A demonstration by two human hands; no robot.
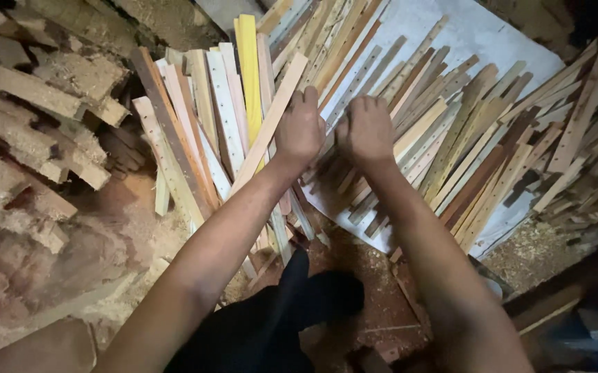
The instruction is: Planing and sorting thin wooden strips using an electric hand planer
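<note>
We're both hands down on the fan of thin wooden slats [409, 131], spread on a white sheet [478, 34] on the floor. The slats lie directly under and ahead of the hands, long axes running away from us and tilting up-right, so the near ends sit just below the wrists. Left hand [299, 130] rests knuckles-up on a pale slat [271, 121] that crosses the pile diagonally; fingers curled down onto it, but we can't tell whether it's a real grip or just pressing. Right hand [366, 129] sits just beside it, nearly touching, fingers bent into the slat ends below (pinch or press, can't tell either). Both hands are about equally near the pile; the left is the one on the loose diagonal piece.

Materials: flat, narrow, sawn strips, mixed tones from pale to reddish brown, several with rows of small drilled holes. One bright yellow slat [248, 76] lies left of the left hand. Further left, rough chunky offcuts [43, 103] coated in sawdust. Sawdust [140, 228] covers the reddish floor near our dark-clad knee [292, 318].
</note>
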